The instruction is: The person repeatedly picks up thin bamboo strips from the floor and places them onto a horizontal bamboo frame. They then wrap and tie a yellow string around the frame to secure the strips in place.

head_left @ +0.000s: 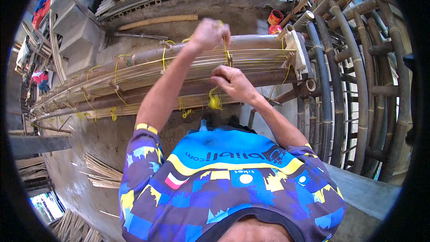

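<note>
A long panel of thin bamboo slats (148, 69) lies across bamboo poles in front of me, tied at intervals with yellow string. My left hand (209, 33) is raised above the panel, fingers closed on a length of the yellow string (226, 49) that runs down over the slats. My right hand (233, 83) is lower, at the near edge of the panel, pinching the same string where it passes around a dark pole. A loose tuft of string (215, 102) hangs just below that hand.
Curved dark bamboo poles (358, 85) form a frame on the right. Two orange cups (275, 18) stand beyond the panel's right end. Bundles of split slats (101, 172) lie on the concrete floor at lower left. More stacked bamboo sits at the top.
</note>
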